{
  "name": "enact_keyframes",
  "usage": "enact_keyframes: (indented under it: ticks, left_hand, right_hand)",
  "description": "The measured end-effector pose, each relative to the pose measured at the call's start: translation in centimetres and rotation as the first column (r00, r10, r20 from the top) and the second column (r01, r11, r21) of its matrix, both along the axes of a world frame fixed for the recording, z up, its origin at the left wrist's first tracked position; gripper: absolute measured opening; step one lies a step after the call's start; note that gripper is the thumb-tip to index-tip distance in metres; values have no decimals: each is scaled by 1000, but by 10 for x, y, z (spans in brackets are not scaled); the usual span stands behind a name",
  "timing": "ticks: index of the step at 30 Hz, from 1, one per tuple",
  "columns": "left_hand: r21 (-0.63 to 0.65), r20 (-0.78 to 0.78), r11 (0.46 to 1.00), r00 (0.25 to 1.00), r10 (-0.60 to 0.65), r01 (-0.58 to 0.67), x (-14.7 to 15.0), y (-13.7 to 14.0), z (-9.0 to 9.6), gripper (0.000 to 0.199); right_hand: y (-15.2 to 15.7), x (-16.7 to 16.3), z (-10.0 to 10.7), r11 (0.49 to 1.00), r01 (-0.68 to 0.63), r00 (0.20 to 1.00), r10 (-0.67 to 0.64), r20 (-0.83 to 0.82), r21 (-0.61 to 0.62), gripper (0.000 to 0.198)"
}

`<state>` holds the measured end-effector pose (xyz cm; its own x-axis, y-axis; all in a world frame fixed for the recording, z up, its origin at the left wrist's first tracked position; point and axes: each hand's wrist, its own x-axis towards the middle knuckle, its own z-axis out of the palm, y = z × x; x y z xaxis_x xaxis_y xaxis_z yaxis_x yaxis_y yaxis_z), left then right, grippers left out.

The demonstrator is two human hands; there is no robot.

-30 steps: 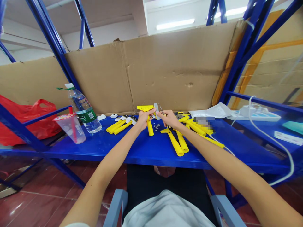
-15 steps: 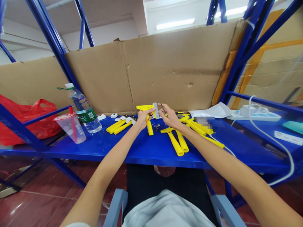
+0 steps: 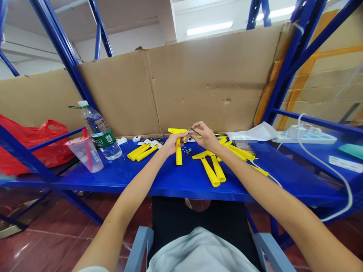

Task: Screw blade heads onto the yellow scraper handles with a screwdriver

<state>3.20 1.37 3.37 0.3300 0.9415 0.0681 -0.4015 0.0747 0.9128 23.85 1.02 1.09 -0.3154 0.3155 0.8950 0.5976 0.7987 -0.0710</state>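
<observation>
My left hand is closed around a yellow T-shaped scraper handle, held upright with its crosspiece at the top. A small grey metal plate shows between my two hands, partly covered by fingers. My right hand is closed on a thin dark tool, whose exact kind is too small to make out. Its fingertips meet the plate near my left thumb. Below the hands, several small metal screws lie loose on the blue tabletop.
More yellow handles lie to the right, and yellow-handled scrapers to the left. A water bottle and a plastic cup stand at left. White packaging, a power strip and a cable are at right. Cardboard walls the back.
The scraper handle and grey plate have turned, so the plate's broad face shows less. My right hand has come left, nearer my left hand, with the dark tool now slanted.
</observation>
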Motion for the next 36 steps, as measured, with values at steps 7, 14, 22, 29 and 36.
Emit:
enact_keyframes:
  ticks: [7,14,22,29,36]
  left_hand:
    - [18,-10,998,998,-60,60,2,-3,0,44]
    - [30,-109,981,976,-189,193,3,-8,6,78]
    - [7,-313,945,898,-309,328,-1,-7,2,79]
    - [50,-382,951,886,-264,305,-5,-5,-3,55]
    - [49,-431,915,835,-341,400,-6,-11,-3,45]
  right_hand:
    - [-2,-4,6,993,-108,992,105,-71,-38,18]
    - [-12,-5,19,899,-187,930,31,-367,-397,41]
    - [-17,4,26,588,-334,929,75,-362,-737,54]
    - [-19,8,26,552,-347,932,108,-347,-758,54]
    - [-15,10,23,532,-352,935,159,-317,-770,49]
